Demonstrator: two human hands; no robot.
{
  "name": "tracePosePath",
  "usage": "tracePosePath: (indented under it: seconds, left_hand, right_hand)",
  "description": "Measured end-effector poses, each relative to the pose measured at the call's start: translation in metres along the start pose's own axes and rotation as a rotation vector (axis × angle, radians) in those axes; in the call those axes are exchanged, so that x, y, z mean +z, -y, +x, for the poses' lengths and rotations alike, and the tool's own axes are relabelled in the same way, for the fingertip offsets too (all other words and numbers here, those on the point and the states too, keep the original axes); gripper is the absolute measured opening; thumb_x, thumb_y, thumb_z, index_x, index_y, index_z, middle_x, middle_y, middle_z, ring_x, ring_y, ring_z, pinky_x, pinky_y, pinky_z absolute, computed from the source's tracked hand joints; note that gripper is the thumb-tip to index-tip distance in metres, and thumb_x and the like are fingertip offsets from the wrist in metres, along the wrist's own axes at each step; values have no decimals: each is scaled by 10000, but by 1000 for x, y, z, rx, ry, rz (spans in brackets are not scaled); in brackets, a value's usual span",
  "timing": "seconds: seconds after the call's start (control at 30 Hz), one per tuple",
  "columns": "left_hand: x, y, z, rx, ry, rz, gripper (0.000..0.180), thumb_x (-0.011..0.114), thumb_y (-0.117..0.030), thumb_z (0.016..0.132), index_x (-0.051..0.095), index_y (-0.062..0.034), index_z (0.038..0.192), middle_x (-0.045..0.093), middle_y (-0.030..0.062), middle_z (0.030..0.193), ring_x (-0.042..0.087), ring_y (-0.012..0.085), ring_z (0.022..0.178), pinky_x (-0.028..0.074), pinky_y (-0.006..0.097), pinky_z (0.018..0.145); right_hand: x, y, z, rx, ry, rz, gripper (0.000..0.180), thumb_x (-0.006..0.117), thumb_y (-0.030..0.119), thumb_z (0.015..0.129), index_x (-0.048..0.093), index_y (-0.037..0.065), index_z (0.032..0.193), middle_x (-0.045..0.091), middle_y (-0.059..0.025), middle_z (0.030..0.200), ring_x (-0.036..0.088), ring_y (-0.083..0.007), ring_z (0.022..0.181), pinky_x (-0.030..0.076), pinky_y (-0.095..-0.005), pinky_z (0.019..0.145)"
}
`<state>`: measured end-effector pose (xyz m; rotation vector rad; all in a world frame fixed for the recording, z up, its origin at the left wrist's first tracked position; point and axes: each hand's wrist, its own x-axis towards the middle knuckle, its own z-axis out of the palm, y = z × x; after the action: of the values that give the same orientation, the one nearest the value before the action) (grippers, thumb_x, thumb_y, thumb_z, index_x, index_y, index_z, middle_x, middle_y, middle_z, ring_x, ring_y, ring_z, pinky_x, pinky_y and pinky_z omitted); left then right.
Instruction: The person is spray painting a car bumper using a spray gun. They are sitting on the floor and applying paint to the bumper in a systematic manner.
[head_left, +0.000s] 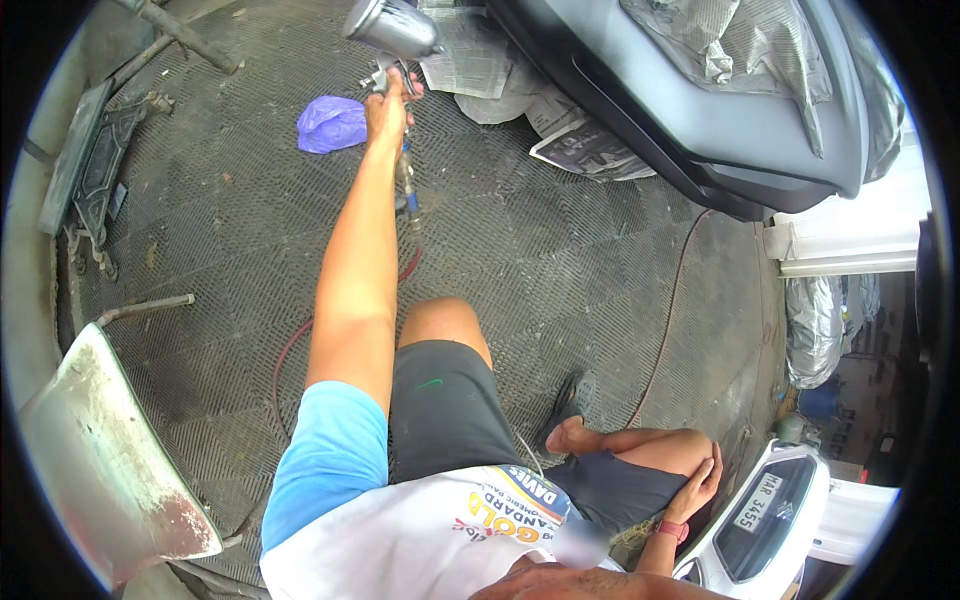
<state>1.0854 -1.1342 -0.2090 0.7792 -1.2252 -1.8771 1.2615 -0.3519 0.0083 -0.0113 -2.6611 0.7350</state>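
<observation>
My left hand is wrapped round the handle of a spray gun, held out at arm's length. A grey metal paint cup tops the gun, and an air fitting with a blue band hangs below the grip. To the gun's right is a grey and black car bumper, partly covered by crumpled masking sheet. My right hand lies over my bent right knee, fingers stretched out, holding nothing.
A purple plastic bag lies on the ribbed floor mat. Newspaper is spread under the bumper. A red hose curves behind my left arm. A worn pale panel and a metal frame stand at left, a white vehicle at lower right.
</observation>
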Motion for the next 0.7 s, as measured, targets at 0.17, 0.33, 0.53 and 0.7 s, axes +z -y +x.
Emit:
tracePosePath:
  seconds: [0.17, 0.33, 0.53, 0.7]
  left_hand:
    - [17, 25, 12, -44, -203, -100, 576, 497, -560, 1155, 762, -52, 1204, 825, 82, 1047, 768, 172, 952, 481, 306, 577]
    - [34, 62, -42, -108, -97, -222, 608, 521, -618, 1128, 738, -58, 1226, 815, 76, 1045, 774, 184, 958, 487, 314, 563]
    - [87, 79, -174, -175, 99, -221, 591, 505, -580, 1148, 726, -44, 1259, 804, 75, 1064, 759, 156, 978, 476, 292, 565]
    - [129, 83, -271, -164, 303, -82, 563, 572, -566, 1125, 791, -48, 1157, 819, 47, 1036, 642, 77, 682, 457, 263, 533]
  right_hand:
    - [-10, 12, -11, 25, 9, 0, 477, 530, 297, 1182, 625, -47, 1499, 662, -184, 1508, 616, -284, 1386, 441, -408, 1205]
    - [17, -11, -19, -5, 112, 52, 440, 550, 265, 1175, 654, -60, 1453, 669, -175, 1498, 615, -263, 1396, 434, -398, 1217]
    - [66, -36, -33, -26, 159, 63, 383, 591, 254, 1158, 721, -38, 1369, 720, -152, 1422, 639, -242, 1356, 449, -382, 1192]
    - [109, -8, -14, -149, 140, 124, 250, 665, 131, 1083, 755, -12, 1268, 749, -174, 1331, 678, -322, 1287, 478, -423, 1161]
